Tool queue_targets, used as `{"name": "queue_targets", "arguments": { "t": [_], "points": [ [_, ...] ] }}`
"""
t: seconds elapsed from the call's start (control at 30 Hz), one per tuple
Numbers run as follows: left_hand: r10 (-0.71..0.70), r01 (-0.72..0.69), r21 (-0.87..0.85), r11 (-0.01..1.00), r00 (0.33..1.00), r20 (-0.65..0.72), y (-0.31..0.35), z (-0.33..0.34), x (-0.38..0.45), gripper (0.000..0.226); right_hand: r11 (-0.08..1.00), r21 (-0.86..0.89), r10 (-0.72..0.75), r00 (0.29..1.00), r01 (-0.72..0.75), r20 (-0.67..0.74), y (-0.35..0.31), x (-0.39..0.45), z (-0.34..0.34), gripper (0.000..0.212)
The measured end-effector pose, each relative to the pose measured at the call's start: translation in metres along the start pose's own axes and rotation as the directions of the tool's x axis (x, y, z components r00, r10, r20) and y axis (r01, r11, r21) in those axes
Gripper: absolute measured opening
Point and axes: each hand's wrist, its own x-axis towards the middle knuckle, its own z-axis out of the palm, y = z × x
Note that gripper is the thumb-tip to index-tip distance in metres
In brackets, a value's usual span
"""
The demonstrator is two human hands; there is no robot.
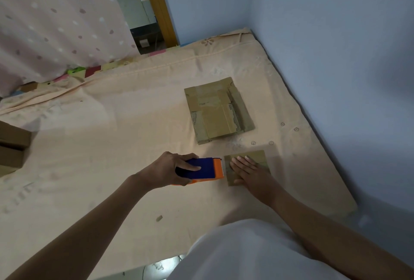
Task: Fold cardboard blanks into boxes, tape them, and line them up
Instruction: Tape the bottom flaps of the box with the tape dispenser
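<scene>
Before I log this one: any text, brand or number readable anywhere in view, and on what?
None can be read.
Tape dispenser, gripped by the left hand: no visible lettering.
Small box under the right hand: plain.
Flattened cardboard blank: torn label patches, too blurred to read.
Bedsheet: faint marks, unreadable.

The right hand (248, 171) hides much of the small box (257, 156).
</scene>
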Motion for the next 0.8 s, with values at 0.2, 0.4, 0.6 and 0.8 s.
{"name": "queue_targets", "arguments": {
  "t": [0.2,0.4,0.6,0.8],
  "points": [
    [0.029,-0.029,-0.002,1.000,1.000,0.001,0.005,-0.004,-0.004,0.040,1.000,0.016,0.001,1.000,-0.001,-0.010,0.002,0.000,0.000,0.057],
    [-0.032,0.033,-0.003,0.999,0.998,0.048,-0.002,-0.006,-0.001,0.043,1.000,0.026,0.006,1.000,-0.006,0.003,0.002,0.000,0.002,0.058],
    [-0.085,0.087,-0.036,0.996,0.996,0.037,-0.005,-0.006,-0.001,0.046,1.000,0.005,0.009,1.000,-0.009,0.016,0.001,-0.001,0.001,0.058],
    [-0.034,0.034,-0.004,0.999,0.998,0.048,-0.003,-0.007,-0.001,0.044,1.000,0.012,0.015,1.000,-0.015,0.022,0.003,-0.001,0.003,0.058]
  ]
}}
